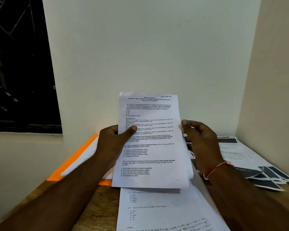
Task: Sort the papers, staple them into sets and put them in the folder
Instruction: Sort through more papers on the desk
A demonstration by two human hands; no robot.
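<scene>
Paper sets waiting on staples as sorting is going on

Left hand (113, 140) is gripping a sheaf of printed sheets (150, 147) upright above the wooden table (97, 205), thumb pressing on the front page. Right hand (202, 139) is hovering half-curled at the sheaf's right edge; whether it is pinching a page is unclear. Orange folder (77, 157) is lying at left with white pages (90, 157) on it, and a dark-printed pile (250, 159) is sitting at right. Stapling and filing appear to be remaining
</scene>
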